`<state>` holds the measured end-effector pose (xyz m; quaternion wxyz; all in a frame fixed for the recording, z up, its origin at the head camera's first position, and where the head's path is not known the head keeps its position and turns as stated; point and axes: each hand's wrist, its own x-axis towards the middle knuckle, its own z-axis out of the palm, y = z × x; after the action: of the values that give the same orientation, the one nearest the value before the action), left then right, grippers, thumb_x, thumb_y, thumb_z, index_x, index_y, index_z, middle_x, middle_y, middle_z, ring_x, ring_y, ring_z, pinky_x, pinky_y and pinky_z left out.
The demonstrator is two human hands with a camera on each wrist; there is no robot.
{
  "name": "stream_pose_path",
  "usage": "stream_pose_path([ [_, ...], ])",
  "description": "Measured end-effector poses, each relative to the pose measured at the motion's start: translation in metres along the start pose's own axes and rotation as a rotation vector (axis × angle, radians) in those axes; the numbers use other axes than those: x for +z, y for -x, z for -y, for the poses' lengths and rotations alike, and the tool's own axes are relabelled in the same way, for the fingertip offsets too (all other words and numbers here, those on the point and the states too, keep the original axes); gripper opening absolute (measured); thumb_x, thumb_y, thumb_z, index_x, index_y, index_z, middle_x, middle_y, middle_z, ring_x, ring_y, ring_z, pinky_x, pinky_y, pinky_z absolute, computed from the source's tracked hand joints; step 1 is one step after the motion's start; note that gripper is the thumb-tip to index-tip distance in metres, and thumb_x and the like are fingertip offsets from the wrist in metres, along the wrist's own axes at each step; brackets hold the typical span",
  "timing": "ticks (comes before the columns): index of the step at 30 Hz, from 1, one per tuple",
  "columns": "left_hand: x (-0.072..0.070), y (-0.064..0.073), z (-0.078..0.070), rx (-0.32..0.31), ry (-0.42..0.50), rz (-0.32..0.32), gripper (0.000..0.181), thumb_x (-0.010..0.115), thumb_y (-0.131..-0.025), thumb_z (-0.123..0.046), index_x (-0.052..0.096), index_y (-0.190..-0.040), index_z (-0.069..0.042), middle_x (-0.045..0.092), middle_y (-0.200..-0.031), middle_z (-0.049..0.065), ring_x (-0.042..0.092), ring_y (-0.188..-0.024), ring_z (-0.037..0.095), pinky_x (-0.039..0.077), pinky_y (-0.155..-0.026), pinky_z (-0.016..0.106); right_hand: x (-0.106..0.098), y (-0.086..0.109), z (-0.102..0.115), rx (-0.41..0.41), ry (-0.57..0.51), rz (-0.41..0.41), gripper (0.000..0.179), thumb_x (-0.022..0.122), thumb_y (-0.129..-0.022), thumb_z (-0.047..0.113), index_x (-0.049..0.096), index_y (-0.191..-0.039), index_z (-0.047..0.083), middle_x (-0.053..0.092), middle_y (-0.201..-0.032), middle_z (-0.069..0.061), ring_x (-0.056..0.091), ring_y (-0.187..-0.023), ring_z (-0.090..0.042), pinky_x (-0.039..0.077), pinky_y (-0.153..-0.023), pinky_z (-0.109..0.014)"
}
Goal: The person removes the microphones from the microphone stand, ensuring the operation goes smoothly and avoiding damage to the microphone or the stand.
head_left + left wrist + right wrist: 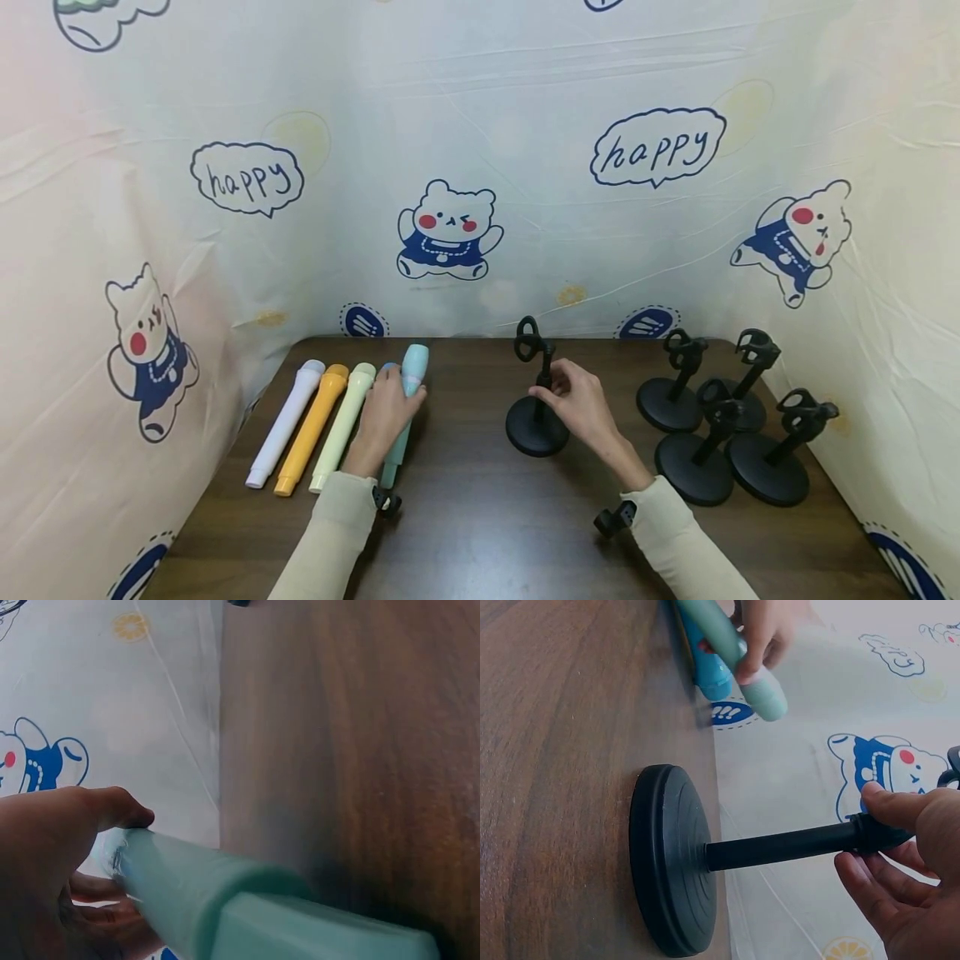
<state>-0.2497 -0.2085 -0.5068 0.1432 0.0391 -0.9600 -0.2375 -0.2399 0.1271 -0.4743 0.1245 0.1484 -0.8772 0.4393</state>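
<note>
My left hand (385, 414) grips a teal toy microphone (415, 364) around its upper part, thumb on one side and fingers on the other. In the left wrist view the teal microphone's handle (322, 930) points toward the camera. A blue microphone (711, 673) lies beside it, mostly hidden under the hand in the head view. My right hand (582, 406) pinches the pole of a black microphone stand (537, 427) between thumb and fingers. The stand is upright, its round base (673, 862) flat at the table, its ring clip (527, 338) above the hand.
Left of my left hand, a white microphone (285, 423), an orange microphone (311, 430) and a pale green microphone (342, 427) lie side by side. Several black stands (768, 468) cluster at the right of the brown table (465, 517). A printed curtain (525, 125) hangs behind.
</note>
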Motion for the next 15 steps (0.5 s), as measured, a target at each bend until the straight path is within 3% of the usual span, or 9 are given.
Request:
stream_pose_path([
  [9, 0.006, 0.006, 0.002, 0.035, -0.162, -0.026, 0.048, 0.081, -0.093, -0.033, 0.063, -0.111, 0.007, 0.070, -0.094, 0.024, 0.071, -0.077, 0.044, 0.059, -0.064, 0.059, 0.000, 0.000, 0.000, 0.001, 0.000, -0.007, 0.029, 0.088, -0.090, 0.023, 0.072, -0.111, 0.010, 0.074, -0.098, -0.005, 0.071, -0.084, -0.015, 0.060, -0.075, -0.026],
  [15, 0.013, 0.010, 0.005, 0.047, -0.207, -0.003, 0.045, 0.082, -0.093, -0.029, 0.062, -0.113, 0.005, 0.069, -0.088, 0.022, 0.070, -0.074, 0.041, 0.057, -0.058, 0.055, 0.000, 0.001, 0.001, -0.005, -0.002, -0.010, 0.030, 0.088, -0.090, 0.023, 0.072, -0.111, 0.010, 0.074, -0.098, -0.005, 0.071, -0.084, -0.015, 0.060, -0.074, -0.026],
])
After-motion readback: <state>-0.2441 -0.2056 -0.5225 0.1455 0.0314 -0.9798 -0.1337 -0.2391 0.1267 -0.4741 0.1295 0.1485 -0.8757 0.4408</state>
